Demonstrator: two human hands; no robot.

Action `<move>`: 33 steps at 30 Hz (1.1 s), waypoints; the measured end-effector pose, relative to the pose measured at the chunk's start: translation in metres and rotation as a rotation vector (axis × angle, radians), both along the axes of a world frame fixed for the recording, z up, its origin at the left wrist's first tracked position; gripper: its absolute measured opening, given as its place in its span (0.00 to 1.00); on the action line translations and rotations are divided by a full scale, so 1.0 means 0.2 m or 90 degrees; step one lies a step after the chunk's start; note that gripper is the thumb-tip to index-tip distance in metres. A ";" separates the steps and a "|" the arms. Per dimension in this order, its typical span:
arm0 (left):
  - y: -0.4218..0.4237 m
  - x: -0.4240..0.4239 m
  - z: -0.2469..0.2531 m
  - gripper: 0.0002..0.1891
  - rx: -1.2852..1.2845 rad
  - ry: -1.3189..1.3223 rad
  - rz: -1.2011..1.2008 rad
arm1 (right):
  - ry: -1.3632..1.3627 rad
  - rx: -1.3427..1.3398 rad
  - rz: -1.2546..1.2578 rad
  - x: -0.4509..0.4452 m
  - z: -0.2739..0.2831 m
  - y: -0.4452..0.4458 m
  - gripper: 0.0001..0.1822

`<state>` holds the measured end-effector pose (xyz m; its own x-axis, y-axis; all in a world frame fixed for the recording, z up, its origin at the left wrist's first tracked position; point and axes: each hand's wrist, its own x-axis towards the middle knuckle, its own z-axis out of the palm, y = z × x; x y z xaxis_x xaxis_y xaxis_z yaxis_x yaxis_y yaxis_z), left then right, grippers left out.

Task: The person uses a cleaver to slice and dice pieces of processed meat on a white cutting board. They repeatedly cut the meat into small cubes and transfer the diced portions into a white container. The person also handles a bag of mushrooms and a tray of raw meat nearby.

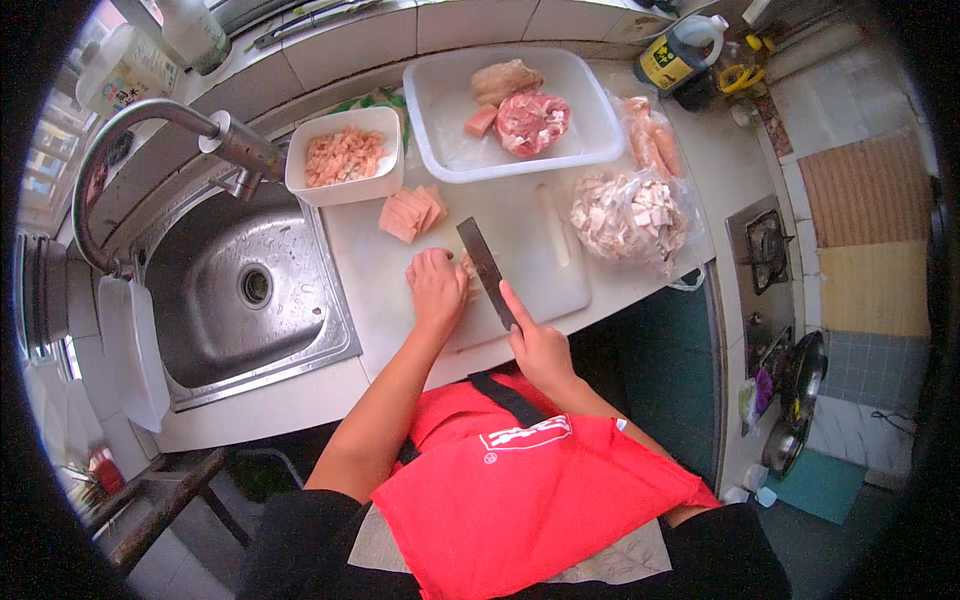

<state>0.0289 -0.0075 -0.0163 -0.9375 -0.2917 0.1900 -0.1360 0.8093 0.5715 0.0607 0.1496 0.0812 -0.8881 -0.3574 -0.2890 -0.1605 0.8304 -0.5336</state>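
In my right hand is the handle of a cleaver, its dark blade slanting up and left over a white cutting board. My left hand presses with curled fingers beside the blade. Pale pink strips of meat show between that hand and the cleaver; the hand partly hides them. Flat slices of pink ham-like meat lie in an overlapping pile at the board's back left. Behind the pile, a white container holds small diced pink pieces.
A plastic tub with chunks of meat stands at the back. Right of the board sit a plastic bag of cut pale pieces and bagged pink meat. A steel sink with a faucet is left; a gas stove is right.
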 end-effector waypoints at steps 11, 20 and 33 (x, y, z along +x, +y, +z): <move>-0.01 0.01 0.03 0.07 0.019 0.009 0.011 | 0.013 -0.048 -0.006 -0.04 -0.06 -0.06 0.38; -0.03 0.04 0.04 0.09 -0.026 -0.094 -0.010 | -0.013 0.008 -0.003 -0.01 -0.09 -0.15 0.38; -0.08 0.07 -0.01 0.08 -0.002 -0.093 0.023 | 0.002 -0.040 0.008 0.00 -0.11 -0.16 0.42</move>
